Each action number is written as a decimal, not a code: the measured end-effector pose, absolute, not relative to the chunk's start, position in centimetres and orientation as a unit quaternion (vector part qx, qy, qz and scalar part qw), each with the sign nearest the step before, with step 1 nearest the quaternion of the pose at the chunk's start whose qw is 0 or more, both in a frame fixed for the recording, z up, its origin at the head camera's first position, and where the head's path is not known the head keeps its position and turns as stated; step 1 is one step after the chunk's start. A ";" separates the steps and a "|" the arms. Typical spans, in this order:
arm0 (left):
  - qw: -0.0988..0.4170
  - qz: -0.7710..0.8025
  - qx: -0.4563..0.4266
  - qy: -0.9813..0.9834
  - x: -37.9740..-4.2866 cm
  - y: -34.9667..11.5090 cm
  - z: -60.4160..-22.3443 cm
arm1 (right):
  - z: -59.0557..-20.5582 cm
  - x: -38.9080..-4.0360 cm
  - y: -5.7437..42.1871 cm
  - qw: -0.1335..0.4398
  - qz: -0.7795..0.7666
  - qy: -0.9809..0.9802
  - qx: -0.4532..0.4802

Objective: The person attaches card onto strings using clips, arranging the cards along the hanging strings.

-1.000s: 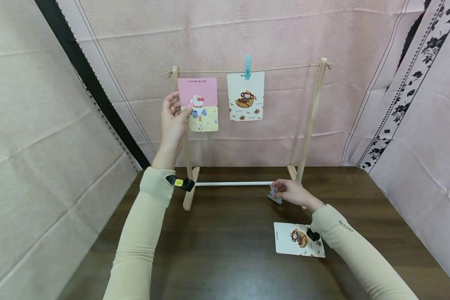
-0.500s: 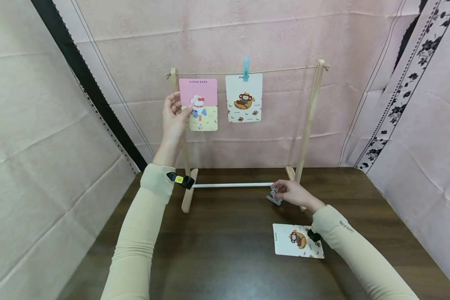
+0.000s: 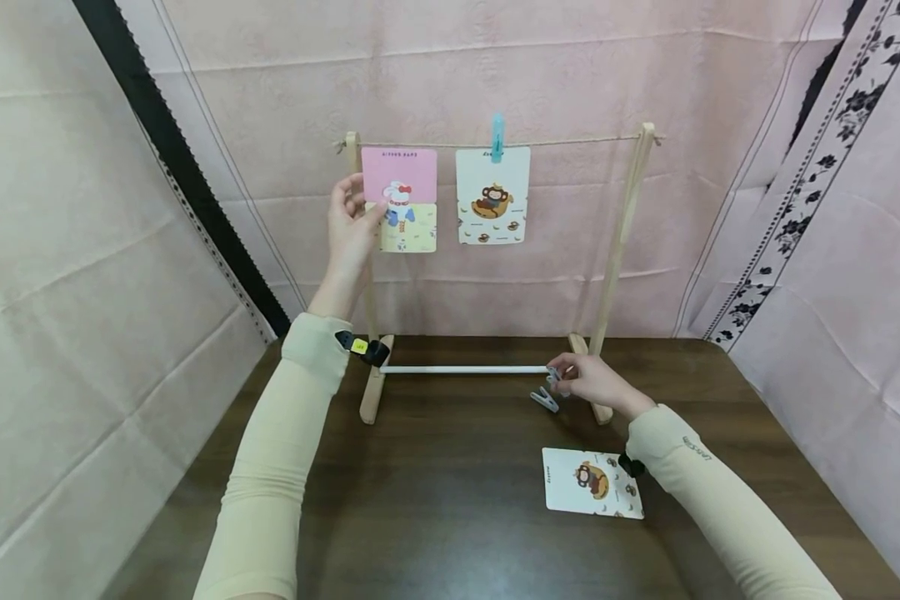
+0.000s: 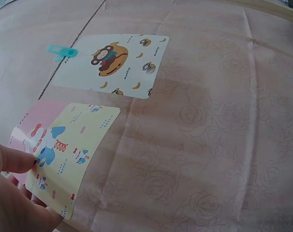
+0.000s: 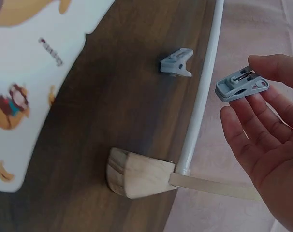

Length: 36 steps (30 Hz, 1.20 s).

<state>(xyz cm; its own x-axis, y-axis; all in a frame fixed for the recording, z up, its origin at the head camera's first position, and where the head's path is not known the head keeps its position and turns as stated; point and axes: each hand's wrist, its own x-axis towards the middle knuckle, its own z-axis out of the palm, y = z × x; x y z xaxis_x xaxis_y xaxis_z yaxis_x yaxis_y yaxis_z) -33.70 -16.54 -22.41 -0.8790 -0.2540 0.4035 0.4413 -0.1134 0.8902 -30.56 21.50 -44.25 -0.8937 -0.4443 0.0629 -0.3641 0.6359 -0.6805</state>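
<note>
My left hand (image 3: 351, 229) pinches the left edge of a pink and yellow card (image 3: 412, 225) with a white cartoon animal, thumb in front. The card's top edge lies right at the string (image 3: 570, 139). In the right wrist view, my right hand (image 5: 270, 125) pinches a grey-blue clothespin (image 5: 242, 86) between thumb and fingers. A second grey-blue clothespin (image 3: 544, 400) lies on the table just below that hand. Beside the pink card, a white monkey card (image 3: 492, 225) hangs from the string under a turquoise clothespin (image 3: 497, 137).
Another white monkey card (image 3: 570, 492) lies flat on the dark wooden table (image 3: 420, 517), near my right wrist. Two wooden posts (image 3: 621, 242) hold the string, with a white rod (image 3: 465, 369) joining their feet. Pale cloth (image 3: 450, 58) hangs behind and at both sides.
My right hand has lifted one clothespin off the table, leaving the other lying there. The left hand has raised the pink card slightly up to the string.
</note>
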 end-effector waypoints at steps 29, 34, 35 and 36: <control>0.239 -0.727 -0.068 -0.641 -33.9 -17.0 -22.3 | -36.5 -32.4 21.5 0.016 -0.314 0.920 -0.233; 0.239 -0.723 -0.068 -0.644 -33.8 -17.0 -22.4 | -35.1 -32.8 21.4 0.007 -0.310 0.920 -0.239; 0.240 -0.723 -0.068 -0.644 -33.8 -17.0 -22.4 | -34.8 -32.9 21.3 0.004 -0.308 0.921 -0.240; 0.240 -0.723 -0.069 -0.644 -33.8 -17.0 -22.4 | -34.5 -33.0 21.3 0.000 -0.306 0.921 -0.243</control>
